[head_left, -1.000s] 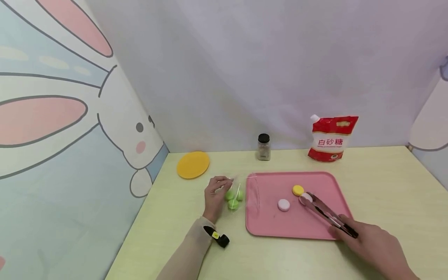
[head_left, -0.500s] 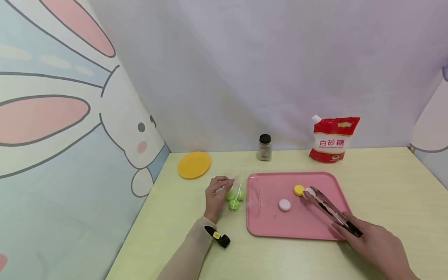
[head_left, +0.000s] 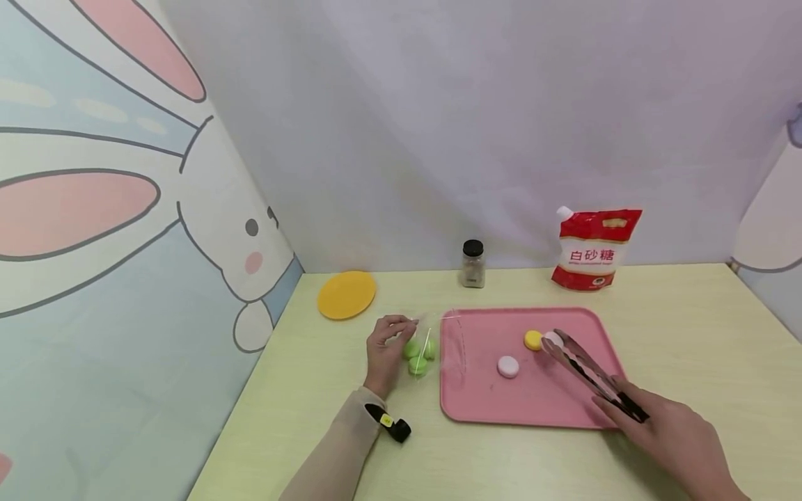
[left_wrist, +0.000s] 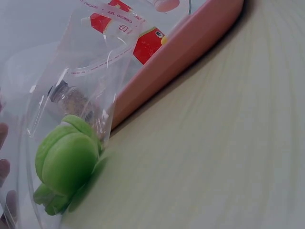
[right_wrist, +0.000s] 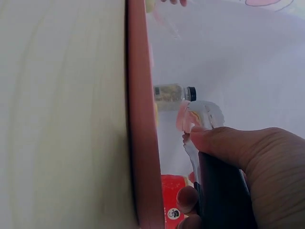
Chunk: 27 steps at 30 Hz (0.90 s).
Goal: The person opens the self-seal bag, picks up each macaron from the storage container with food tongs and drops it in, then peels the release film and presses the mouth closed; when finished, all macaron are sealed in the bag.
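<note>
My left hand (head_left: 387,355) pinches the upper edge of a clear plastic bag (head_left: 452,348) lying at the tray's left side. Several green macarons (head_left: 418,365) are inside it; one green macaron (left_wrist: 70,160) shows large in the left wrist view. My right hand (head_left: 673,428) grips metal tongs (head_left: 583,372) by their black handles, thumb on top. The tong tips are around a pale pink macaron (head_left: 553,340), also seen between the tips in the right wrist view. Beside it on the pink tray (head_left: 482,410) is a yellow macaron (head_left: 533,339). A second pale pink macaron (head_left: 508,367) lies nearer the front.
Behind the tray stand a small black-lidded jar (head_left: 473,264) and a red and white sugar pouch (head_left: 595,249). A round yellow-orange plate (head_left: 347,295) lies at the back left of the pale wooden table (head_left: 489,466). A rabbit-printed wall (head_left: 144,334) borders the left.
The tongs and the pale pink macaron at their tips have shifted slightly toward the back of the tray. My left hand and the bag stay in place.
</note>
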Each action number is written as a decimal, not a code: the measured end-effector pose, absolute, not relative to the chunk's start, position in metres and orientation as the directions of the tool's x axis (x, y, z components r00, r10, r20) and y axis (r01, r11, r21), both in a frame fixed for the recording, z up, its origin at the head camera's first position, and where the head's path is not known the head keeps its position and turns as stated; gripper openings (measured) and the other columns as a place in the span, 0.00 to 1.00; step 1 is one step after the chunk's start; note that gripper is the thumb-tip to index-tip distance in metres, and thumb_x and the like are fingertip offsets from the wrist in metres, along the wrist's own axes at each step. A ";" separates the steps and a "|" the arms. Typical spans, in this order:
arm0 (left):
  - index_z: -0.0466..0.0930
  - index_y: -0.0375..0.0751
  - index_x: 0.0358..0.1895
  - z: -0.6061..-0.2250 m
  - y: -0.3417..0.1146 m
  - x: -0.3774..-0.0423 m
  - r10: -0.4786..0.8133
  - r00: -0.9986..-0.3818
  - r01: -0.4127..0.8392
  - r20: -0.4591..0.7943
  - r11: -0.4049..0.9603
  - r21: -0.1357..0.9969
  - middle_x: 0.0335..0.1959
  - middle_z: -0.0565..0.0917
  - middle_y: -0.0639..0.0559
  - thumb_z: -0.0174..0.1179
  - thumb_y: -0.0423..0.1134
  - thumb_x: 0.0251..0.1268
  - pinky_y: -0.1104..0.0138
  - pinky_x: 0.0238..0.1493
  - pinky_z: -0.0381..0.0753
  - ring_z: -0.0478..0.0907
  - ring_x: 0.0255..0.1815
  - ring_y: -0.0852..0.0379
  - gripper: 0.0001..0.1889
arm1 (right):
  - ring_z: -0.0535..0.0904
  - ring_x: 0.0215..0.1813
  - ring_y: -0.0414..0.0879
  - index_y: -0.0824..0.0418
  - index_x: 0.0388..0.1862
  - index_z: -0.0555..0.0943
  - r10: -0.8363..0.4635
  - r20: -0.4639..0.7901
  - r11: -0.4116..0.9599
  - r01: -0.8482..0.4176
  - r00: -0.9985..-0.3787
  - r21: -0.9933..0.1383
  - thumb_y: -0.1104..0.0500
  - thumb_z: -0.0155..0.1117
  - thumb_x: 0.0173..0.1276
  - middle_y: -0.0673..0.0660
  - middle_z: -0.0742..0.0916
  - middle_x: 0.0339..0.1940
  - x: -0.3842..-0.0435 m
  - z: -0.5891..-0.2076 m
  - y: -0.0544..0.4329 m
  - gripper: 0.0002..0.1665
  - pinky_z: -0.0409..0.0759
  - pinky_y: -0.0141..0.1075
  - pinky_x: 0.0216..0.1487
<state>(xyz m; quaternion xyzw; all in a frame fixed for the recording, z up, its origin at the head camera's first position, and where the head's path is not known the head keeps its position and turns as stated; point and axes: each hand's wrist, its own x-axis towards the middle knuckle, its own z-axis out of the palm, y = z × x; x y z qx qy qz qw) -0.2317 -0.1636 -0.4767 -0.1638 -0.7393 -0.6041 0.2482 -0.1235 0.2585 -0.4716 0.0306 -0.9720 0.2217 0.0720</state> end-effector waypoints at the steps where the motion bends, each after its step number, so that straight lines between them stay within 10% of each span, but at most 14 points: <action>1: 0.88 0.28 0.39 -0.476 -0.164 -0.232 -0.057 -0.821 0.545 0.569 0.219 0.809 0.42 0.84 0.37 0.66 0.28 0.66 0.67 0.52 0.73 0.76 0.49 0.42 0.05 | 0.77 0.28 0.50 0.66 0.60 0.82 -0.027 0.160 0.899 -0.094 -0.987 -0.428 0.31 0.71 0.59 0.68 0.88 0.39 -0.124 -0.471 0.258 0.45 0.69 0.42 0.24; 17: 0.87 0.25 0.39 -0.476 -0.169 -0.233 -0.050 -0.808 0.561 0.587 0.238 0.793 0.42 0.84 0.38 0.65 0.28 0.66 0.66 0.52 0.73 0.76 0.50 0.43 0.06 | 0.68 0.23 0.41 0.58 0.56 0.86 -0.052 0.355 0.814 -0.245 -0.934 -0.526 0.45 0.80 0.55 0.53 0.83 0.22 -0.123 -0.483 0.223 0.31 0.66 0.38 0.23; 27: 0.89 0.29 0.40 -0.481 -0.166 -0.233 -0.050 -0.820 0.548 0.571 0.222 0.807 0.43 0.84 0.40 0.66 0.30 0.67 0.65 0.54 0.72 0.75 0.51 0.45 0.06 | 0.69 0.26 0.29 0.55 0.51 0.88 -0.185 0.623 0.719 -0.537 -0.760 -0.442 0.55 0.86 0.42 0.40 0.84 0.29 -0.116 -0.505 0.160 0.32 0.67 0.22 0.25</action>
